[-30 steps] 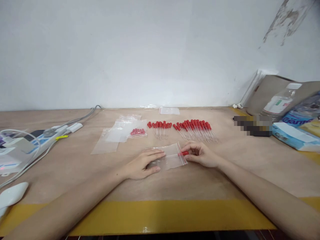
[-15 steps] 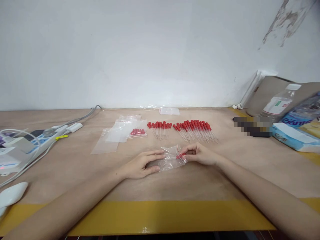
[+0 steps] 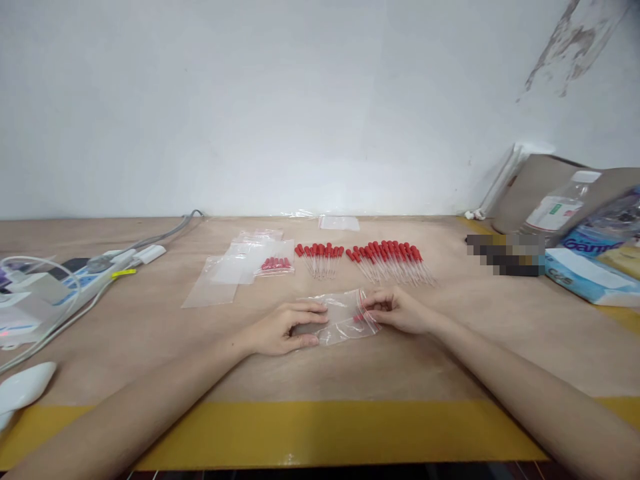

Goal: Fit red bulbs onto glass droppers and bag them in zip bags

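A clear zip-lock bag point(image 3: 340, 333) lies flat on the table between my hands, its red-striped mouth toward the right. My left hand point(image 3: 285, 328) rests on the bag's closed end, fingers stretched out and thumb apart. At the mouth, my right hand point(image 3: 397, 310) has its fingers closed on the bag's edge. Just inside the mouth shows the red bulb of a dropper point(image 3: 358, 319); its thin stem is hard to make out. Beyond the hands lie a smaller row of red-bulbed droppers point(image 3: 320, 251) and a larger group of them point(image 3: 390, 252).
Several flat clear bags point(image 3: 213, 283) overlap at left, with a bag of red-bulbed droppers point(image 3: 276, 264) beside them. A small bag stack point(image 3: 340, 223) lies by the wall. A power strip point(image 3: 85, 283) stands left; a tissue pack point(image 3: 590, 275) and a bottle point(image 3: 557, 207) stand right.
The bag has flattened and spread toward the right. The red bulb has come free of my right fingers, which now hold the bag's mouth. My left hand has hardly moved.
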